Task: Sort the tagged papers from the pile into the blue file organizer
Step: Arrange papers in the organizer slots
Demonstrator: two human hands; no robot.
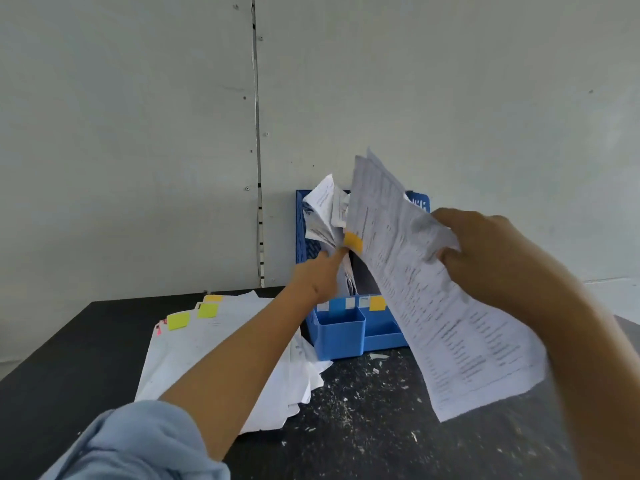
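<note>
Black speckled desk. Loose paper pile, yellow-tabbed, lies near its rear edge. Beside it, blue plastic file organizer holds crumpled sheets. Right hand grips a printed, orange-tagged paper above the organizer; left hand, fingers extended, presses the filed sheets.

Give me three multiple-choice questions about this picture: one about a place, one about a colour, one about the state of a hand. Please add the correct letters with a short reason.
1. Where does the blue file organizer stand?
A. at the back of the table, against the wall
B. on the floor
C. on top of the paper pile

2. What colour is the tag on the held paper?
A. pink
B. orange
C. blue

3. What is the right hand doing?
A. resting flat on the table
B. gripping the paper
C. hanging idle

Answers: 1 A, it stands on the black table by the wall. 2 B, the tag is orange. 3 B, its fingers curl round the sheet's edge.
</note>
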